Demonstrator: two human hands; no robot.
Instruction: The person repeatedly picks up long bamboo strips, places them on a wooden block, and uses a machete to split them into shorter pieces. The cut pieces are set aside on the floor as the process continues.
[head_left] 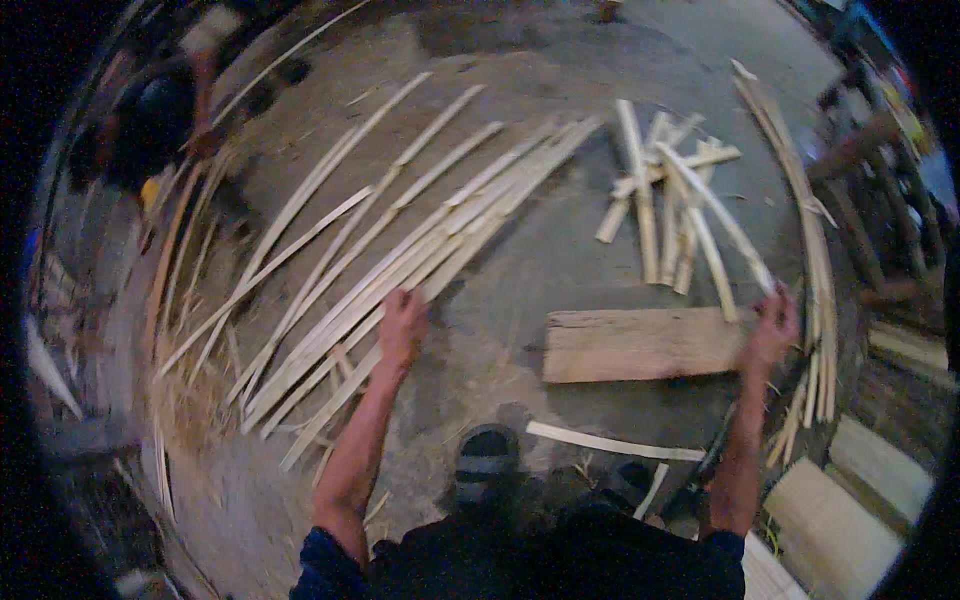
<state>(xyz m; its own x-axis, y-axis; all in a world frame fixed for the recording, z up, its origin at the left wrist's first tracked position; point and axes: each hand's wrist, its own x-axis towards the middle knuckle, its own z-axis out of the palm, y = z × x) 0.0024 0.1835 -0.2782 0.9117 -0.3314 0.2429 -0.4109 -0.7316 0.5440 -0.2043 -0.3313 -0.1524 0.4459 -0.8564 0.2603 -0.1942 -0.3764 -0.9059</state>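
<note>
Long pale split bamboo strips (440, 225) lie in a slanting bundle on the floor at centre left. My left hand (403, 322) is at the near right edge of this bundle, its fingers curled over the strips; the fingertips are hidden. On the right, my right hand (772, 328) is closed at the near end of one pale bamboo strip (725, 215), which slants away over a loose heap of shorter bamboo pieces (643, 190). Under and beside that hand lies a thick wooden board (640, 345). Some blur softens both hands.
More long strips (330, 165) fan out at the left, near straw-like shavings (200, 410). A tall bundle of strips (800, 200) lies at the right. Pale planks (835, 520) are at the lower right. A short strip (615, 442) lies before my shod foot (487, 465).
</note>
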